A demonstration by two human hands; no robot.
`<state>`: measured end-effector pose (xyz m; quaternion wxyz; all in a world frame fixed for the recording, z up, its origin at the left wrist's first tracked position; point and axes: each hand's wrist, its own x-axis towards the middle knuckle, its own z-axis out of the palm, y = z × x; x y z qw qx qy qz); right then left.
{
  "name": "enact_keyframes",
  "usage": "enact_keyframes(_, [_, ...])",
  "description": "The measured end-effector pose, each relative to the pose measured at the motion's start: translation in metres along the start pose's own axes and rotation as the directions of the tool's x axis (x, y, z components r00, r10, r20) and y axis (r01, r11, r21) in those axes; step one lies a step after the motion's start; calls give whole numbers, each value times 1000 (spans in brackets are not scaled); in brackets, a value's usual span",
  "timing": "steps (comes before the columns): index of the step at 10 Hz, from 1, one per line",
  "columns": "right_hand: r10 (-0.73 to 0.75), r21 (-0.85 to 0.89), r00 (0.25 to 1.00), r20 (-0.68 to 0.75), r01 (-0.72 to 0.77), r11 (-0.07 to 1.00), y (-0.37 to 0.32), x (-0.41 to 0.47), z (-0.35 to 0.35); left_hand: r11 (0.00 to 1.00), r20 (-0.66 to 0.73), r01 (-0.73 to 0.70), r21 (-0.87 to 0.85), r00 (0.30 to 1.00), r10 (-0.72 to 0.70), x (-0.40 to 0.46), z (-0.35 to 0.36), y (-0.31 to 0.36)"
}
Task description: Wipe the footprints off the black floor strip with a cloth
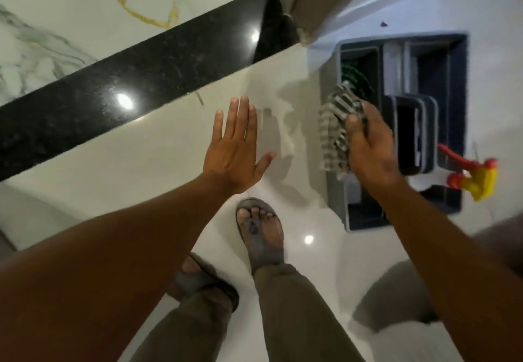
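Gripped a striped grey cloth point(335, 132) in the right hand point(370, 149), fingers clenched, above a blue caddy point(455, 123). Held the left hand point(235, 149) flat, fingers spread, empty, nearer the black floor strip point(135, 78). Lay up-left of both hands, long axis running diagonally from lower left to upper right.

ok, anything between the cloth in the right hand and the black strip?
Nothing on the floor blocks it. The right hand holds the striped cloth above the caddy. Between it and the black strip lies bare white tile. The open left hand hovers in that gap, so it may have to move aside.
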<state>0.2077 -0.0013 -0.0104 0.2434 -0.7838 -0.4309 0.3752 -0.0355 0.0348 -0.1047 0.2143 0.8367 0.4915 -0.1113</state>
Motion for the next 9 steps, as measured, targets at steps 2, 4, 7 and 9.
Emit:
enact_keyframes(2, [141, -118, 979, -148, -159, 980, 46, -56, -48, 996, 20, -72, 45, 997, 71, -4, -8, 50])
enact_keyframes(4, [44, -193, 992, -114, -66, 979, 63, -61, 23, 999, -3, -34, -25, 999, 34, -13, 6, 73])
enact_keyframes(7, [-22, -552, 992, -127, -52, 832, 85, -61, 72, 1000, -38, -30, 8, 999, 30, -22, 4, 51])
enact_keyframes(9, [-27, -586, 999, 40, 45, 809, 54, -73, 40, 998, -145, 54, -40, 988, -59, -27, -66, 32])
